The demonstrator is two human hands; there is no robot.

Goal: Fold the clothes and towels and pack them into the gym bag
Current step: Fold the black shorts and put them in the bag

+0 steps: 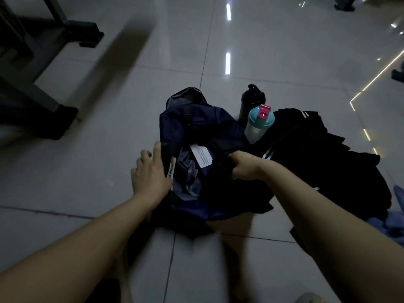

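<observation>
On the tiled floor (109, 154), mid-frame, sits the navy gym bag (196, 125), unzipped, with its mouth facing up. Grey lining and a white label (201, 155) show inside.

The left hand (150, 171) is at the bag's left rim. Its fingers are straight and spread wide, the palm is pressed flat against the rim, and it holds nothing.

The right hand (244, 166) is at the bag's right rim. Its fingers are curled tight round a fold of black garment (240, 193), and the fist sits right at the edge of the opening. The garment drapes over the bag's right side and near end, with part of it touching the mouth. How much is inside the bag cannot be told; it is too dark.

Right of the bag, touching it, lies a pile of black clothes (328, 154) with white stripes, unfolded and spread on the floor. Where the gripped garment ends and the pile starts cannot be told.

At the bag's far right corner stand two bottles, both upright. A clear shaker bottle (259, 125) with a teal lid and pink cap is just beside the bag, against the pile. A black bottle (251, 101) stands just behind it.

Further right of the bag, past the pile at the frame edge, lies a crumpled blue cloth (393, 224).

Well left of the bag and beyond it is a dark metal frame (43, 101) on block feet, blurred. Both forearms are bare and reach in from the near side of the bag.
</observation>
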